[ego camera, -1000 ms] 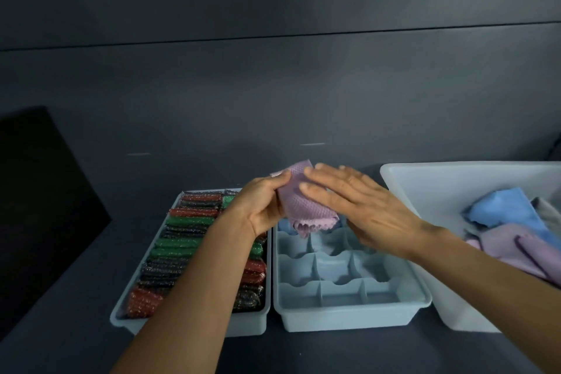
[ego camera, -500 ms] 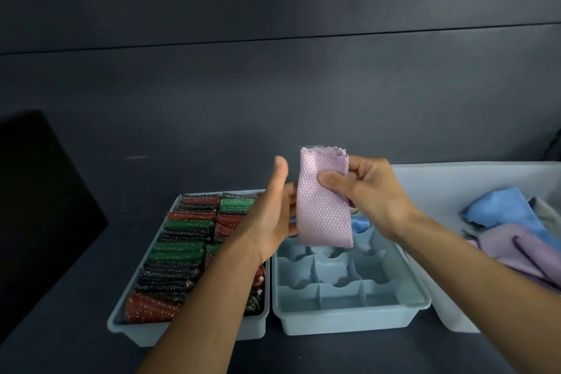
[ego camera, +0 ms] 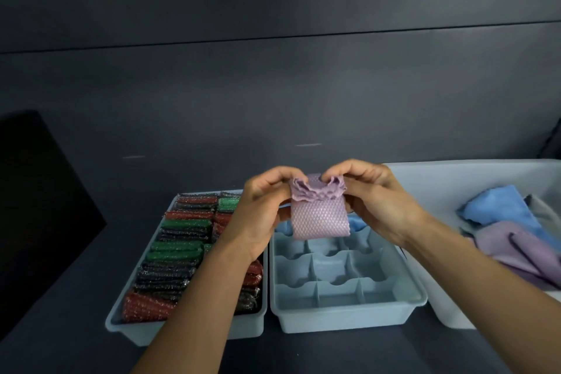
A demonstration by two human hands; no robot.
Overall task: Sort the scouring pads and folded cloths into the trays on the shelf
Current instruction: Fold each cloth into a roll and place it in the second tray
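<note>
A folded lilac cloth (ego camera: pixel 319 218) with a honeycomb weave hangs above the back of the divided blue tray (ego camera: pixel 346 313). My left hand (ego camera: pixel 264 206) pinches its frilled top edge on the left, and my right hand (ego camera: pixel 376 200) pinches the same edge on the right. Blue cloths (ego camera: pixel 358 223) lie in the tray's back compartments, partly hidden behind the lilac one. The left tray (ego camera: pixel 145 332) holds several red, green and black scouring pads (ego camera: pixel 179 249) packed on edge.
A large white bin (ego camera: pixel 425 179) at the right holds loose blue, lilac and grey cloths (ego camera: pixel 513 228). A dark panel (ego camera: pixel 36 209) stands at the far left. The dark shelf wall rises just behind the trays.
My left hand, which was open beside the cloth, has closed on its top edge. Both hands have lowered the cloth slightly, and it now hangs shorter, folded over.
</note>
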